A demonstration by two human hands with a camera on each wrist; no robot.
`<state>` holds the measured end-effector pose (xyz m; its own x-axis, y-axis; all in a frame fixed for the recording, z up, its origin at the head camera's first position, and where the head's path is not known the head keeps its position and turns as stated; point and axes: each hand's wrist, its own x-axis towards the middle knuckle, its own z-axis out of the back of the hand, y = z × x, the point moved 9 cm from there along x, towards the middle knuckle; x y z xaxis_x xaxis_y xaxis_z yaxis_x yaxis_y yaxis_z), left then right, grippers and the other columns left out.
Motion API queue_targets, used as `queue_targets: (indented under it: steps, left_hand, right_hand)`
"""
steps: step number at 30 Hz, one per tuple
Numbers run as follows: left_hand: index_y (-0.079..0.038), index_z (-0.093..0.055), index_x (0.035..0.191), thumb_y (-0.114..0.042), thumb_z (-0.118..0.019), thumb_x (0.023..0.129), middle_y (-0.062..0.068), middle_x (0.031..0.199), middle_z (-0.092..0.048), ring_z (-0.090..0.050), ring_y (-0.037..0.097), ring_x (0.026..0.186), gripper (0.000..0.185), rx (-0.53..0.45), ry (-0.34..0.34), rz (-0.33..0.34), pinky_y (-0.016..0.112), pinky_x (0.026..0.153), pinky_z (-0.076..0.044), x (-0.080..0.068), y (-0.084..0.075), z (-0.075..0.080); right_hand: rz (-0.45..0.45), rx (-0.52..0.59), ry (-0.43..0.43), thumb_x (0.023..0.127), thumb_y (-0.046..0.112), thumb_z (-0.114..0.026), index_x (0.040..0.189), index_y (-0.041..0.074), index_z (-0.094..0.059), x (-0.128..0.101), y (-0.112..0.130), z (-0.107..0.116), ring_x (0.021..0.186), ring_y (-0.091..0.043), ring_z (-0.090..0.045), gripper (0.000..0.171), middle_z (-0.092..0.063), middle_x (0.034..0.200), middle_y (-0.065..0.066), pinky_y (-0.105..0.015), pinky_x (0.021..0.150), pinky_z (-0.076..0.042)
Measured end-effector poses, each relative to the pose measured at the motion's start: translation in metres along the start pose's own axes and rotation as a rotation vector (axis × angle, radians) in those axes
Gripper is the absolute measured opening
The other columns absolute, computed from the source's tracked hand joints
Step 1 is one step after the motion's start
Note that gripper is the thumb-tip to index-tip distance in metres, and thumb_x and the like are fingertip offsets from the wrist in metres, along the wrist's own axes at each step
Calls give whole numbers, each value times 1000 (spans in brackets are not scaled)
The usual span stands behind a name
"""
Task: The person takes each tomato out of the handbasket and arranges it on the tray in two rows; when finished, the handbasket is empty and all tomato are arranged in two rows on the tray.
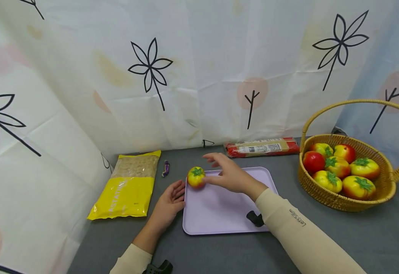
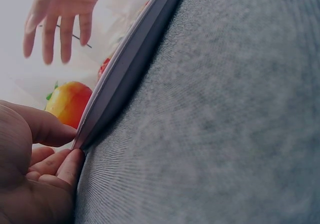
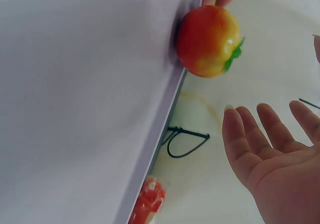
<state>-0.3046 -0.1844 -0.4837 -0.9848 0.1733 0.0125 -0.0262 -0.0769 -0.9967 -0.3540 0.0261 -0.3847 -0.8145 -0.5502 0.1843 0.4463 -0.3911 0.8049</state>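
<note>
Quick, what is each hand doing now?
Left hand: open, fingers resting at the tray edge.
Right hand: open, holding nothing, above the tomato.

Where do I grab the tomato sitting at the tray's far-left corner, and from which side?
Take the tomato round its widest middle, coming from above: it sits upright, green calyx up, on the tray. The right hand hovers open beside it.
</note>
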Motion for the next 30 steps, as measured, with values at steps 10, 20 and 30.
queue_targets:
  steps: [10,20,30]
  left_hand:
    - [5,-33,166,14,-64,97,21,166,-45,-47,38,150,76,13,1,11,42,116,-45,0,-1,-1]
    - [4,-33,166,12,-65,98,22,166,-45,-47,38,150,76,9,-13,23,47,118,-42,-2,-2,0]
    - [6,-32,166,14,-63,97,24,166,-43,-45,39,151,76,25,-7,14,44,117,-44,-2,-2,-1]
  right_hand:
    - [4,36,-76,99,35,-82,161,15,-49,-31,-7,28,137,-36,-57,73,-56,153,-10,-58,106,-55]
    - [6,33,-145,102,29,-79,161,11,-47,-63,-15,61,136,-38,-58,70,-57,152,-14,-65,107,-52]
    - [35,78,-164,106,20,-69,162,9,-44,-97,-21,89,136,-44,-55,62,-55,150,-20,-54,105,-56]
